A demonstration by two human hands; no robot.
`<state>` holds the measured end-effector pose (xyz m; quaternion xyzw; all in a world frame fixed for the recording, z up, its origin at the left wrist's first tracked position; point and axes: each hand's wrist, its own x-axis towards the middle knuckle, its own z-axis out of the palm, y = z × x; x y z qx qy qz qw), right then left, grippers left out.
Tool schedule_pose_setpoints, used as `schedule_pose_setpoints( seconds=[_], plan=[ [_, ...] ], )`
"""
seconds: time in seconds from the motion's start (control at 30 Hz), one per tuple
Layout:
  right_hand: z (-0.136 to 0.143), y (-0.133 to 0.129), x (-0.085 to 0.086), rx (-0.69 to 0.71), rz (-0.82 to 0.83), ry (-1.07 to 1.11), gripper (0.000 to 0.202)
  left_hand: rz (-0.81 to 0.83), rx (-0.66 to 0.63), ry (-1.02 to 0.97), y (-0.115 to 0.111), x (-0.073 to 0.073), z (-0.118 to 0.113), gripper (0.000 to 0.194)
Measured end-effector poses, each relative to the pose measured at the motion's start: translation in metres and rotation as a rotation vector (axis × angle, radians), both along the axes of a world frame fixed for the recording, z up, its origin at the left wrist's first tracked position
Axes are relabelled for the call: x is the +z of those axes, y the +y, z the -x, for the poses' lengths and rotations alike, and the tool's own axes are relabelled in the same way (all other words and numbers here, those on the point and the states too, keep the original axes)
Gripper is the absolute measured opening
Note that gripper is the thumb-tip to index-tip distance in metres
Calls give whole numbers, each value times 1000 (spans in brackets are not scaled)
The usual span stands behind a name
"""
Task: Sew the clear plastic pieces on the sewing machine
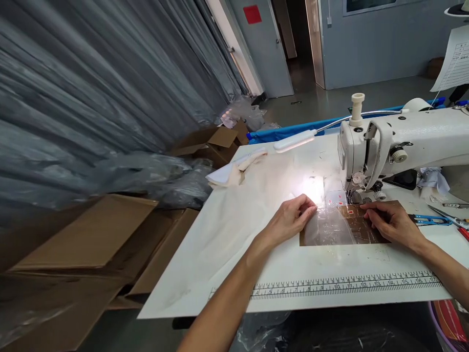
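Note:
A sheet of clear plastic film [328, 227] with small red marks lies over a brown piece [370, 233] on the sewing machine's bed. The film's upper part reaches beside the presser foot [354, 197] of a white sewing machine [414, 139]. At the film's left edge, my left hand [289, 220] has thumb and forefinger pinched on it. On the right, below the needle area, my right hand [394, 225] is bent with its fingertips closed at the film over the brown piece. The exact grip of its lower fingers is hidden.
A lamp [296, 141] shines on the white table [227, 254], which has a printed ruler [340, 285] at its front. Pale cloth [238, 171] lies at the back left. Blue thread snips [432, 220] and scissors [449, 215] sit right. Cardboard boxes [88, 234] stand left.

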<state>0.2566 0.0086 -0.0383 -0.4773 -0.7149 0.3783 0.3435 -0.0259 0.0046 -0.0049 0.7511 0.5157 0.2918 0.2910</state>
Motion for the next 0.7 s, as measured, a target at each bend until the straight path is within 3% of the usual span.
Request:
schedule_pose_setpoints(
  seconds=[0.1, 0.27, 0.43, 0.57, 0.7],
  plan=[
    [-1, 1, -2, 5, 13, 6, 38, 140, 37, -190, -2, 1, -6, 17],
    [-1, -2, 5, 30, 55, 6, 39, 423, -11, -568, -7, 1, -22, 36],
    [11, -20, 24, 212, 120, 36, 38, 572, -88, -675, -21, -2, -45, 44],
    [23, -34, 28, 307, 152, 127, 27, 575, -190, -632, -26, 8, -42, 38],
    [23, -32, 26, 316, 350, 274, 34, 403, -96, -563, -20, 31, -19, 35]
  ],
)
